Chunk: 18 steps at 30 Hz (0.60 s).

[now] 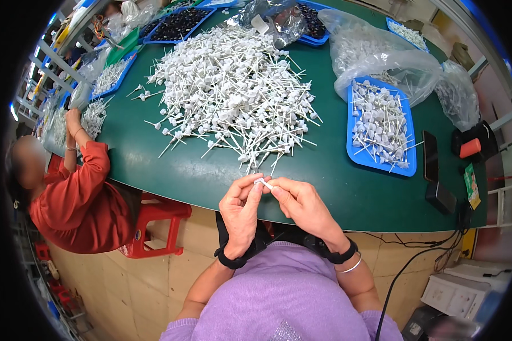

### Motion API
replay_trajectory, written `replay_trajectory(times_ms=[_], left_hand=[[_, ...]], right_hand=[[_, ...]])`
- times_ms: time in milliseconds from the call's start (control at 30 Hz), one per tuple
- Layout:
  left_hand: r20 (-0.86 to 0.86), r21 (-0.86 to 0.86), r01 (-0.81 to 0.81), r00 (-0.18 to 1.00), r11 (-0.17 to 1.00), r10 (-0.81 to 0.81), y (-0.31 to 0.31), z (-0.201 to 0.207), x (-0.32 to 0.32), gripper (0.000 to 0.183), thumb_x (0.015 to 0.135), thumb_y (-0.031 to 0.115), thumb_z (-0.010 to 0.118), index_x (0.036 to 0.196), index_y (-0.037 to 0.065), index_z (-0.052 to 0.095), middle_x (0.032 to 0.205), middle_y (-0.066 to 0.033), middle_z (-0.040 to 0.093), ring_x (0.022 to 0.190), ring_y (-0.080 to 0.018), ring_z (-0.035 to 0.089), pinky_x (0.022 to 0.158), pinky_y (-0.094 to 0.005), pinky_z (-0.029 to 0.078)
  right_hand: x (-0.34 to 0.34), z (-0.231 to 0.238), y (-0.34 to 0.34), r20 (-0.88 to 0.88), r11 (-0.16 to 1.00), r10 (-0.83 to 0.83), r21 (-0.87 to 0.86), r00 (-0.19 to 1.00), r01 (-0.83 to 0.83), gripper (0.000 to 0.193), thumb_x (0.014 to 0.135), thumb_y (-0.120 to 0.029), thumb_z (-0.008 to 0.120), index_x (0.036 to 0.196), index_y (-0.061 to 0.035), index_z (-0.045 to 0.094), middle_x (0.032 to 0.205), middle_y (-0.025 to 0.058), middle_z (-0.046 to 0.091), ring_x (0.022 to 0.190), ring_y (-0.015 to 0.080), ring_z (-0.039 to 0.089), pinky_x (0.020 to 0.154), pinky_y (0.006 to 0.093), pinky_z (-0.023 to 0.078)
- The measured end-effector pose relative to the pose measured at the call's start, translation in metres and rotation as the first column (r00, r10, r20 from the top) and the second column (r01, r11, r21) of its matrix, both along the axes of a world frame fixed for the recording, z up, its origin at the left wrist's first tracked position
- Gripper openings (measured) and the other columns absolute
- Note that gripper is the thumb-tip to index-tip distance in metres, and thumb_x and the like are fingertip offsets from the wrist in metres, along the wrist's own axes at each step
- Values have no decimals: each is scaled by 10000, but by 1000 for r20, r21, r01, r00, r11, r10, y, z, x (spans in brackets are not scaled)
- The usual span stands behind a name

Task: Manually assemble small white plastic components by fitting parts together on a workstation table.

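Nearest, over the front edge of the green table (324, 193), the left hand (239, 219) pinches the head end of a white stemmed piece (267, 184) between thumb and finger, while the right hand (306, 210) grips its stem. Just beyond, at twelve o'clock from the hands, spreads a large pile of white stemmed pieces (227, 91). At two o'clock, a blue tray (361, 161) holds more; a flat dark device (430, 156) lies between two and three. At nine sits a person in red (77, 199). Farther out, a clear plastic bag (375, 51) lies at one o'clock, and a tray (164, 41) of black pieces at eleven.
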<state>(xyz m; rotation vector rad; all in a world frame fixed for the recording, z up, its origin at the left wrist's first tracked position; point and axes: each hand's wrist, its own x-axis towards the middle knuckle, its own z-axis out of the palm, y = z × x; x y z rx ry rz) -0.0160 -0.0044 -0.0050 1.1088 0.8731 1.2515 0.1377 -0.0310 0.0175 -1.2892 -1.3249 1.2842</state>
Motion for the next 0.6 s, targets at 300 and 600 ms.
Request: replay_trajectory(times_ms=[300,600], left_hand=[[-15,-2,56,998,998,-56,3,-1,-5,199,977,25,608,1163,-42,629,1087,-156,720,969,-137,679,892,-261,520],[-321,223,17,945,975,57,1,6,-3,207,970,-6,595,1169,-47,635,1069,-157,724,948,-141,685,868,-249,519]], right_hand=[[7,4,1,-202,983,42,-167,979,-76,275,1061,-234,478,1106,-23,648,595,-47,457,513,38,401,469,245,332],[4,-5,-3,-208,988,46,-134,977,-75,263,1061,-211,467,1142,-33,644,592,-49,464,508,27,397,462,225,322]])
